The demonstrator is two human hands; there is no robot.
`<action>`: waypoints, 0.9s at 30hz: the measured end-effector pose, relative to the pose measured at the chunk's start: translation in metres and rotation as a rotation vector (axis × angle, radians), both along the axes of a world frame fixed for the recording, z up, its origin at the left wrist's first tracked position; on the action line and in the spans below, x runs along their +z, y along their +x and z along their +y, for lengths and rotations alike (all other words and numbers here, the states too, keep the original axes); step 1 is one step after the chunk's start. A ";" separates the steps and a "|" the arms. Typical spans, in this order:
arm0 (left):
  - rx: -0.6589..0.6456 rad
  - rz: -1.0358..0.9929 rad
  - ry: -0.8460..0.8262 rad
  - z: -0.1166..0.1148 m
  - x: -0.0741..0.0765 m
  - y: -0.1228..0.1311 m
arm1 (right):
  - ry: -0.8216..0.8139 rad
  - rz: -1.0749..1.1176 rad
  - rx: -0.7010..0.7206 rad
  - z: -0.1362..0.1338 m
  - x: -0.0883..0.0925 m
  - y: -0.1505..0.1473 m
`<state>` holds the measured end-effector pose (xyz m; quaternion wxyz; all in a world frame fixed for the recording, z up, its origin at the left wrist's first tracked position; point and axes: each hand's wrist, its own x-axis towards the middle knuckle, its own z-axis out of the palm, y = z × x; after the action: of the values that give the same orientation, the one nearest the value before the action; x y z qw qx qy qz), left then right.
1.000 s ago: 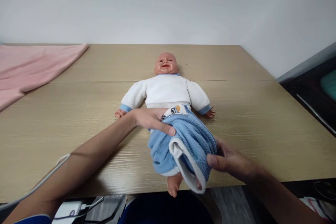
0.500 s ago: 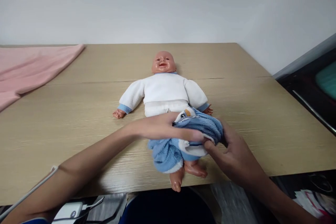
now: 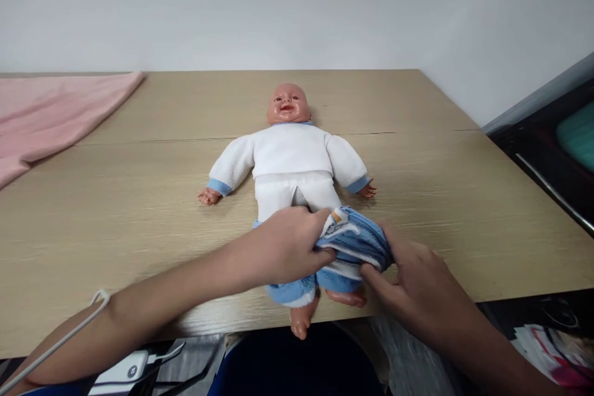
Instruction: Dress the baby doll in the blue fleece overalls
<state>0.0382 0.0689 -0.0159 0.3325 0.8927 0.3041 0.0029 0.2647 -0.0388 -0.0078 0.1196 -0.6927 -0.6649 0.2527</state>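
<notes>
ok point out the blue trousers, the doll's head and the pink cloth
blue trousers (image 3: 355, 240): head view, on the bunched fabric at the waistband
doll's head (image 3: 288, 94): head view, on the forehead
pink cloth (image 3: 55, 111): head view, on its flat middle part

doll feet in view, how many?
2. One foot sticks out past the table edge; the other foot lies beside it, just below the blue garment. Neither is hidden.

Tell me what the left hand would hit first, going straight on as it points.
The bunched blue trousers that the left hand grips; beyond them, probably the right hand.
</notes>
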 end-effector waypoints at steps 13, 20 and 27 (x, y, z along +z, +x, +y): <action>-0.107 0.100 0.108 -0.010 -0.005 0.004 | 0.142 0.138 -0.014 -0.054 -0.030 -0.024; -0.132 -0.017 0.087 -0.010 -0.016 0.003 | 0.535 -0.080 -0.089 -0.067 -0.063 -0.029; -0.079 -0.023 -0.035 -0.008 -0.018 0.002 | 0.326 0.310 -0.238 -0.073 -0.082 -0.024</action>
<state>0.0404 0.0613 -0.0338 0.3514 0.8980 0.2648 -0.0053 0.2402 -0.1121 -0.0898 0.3589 -0.6906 -0.5845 0.2294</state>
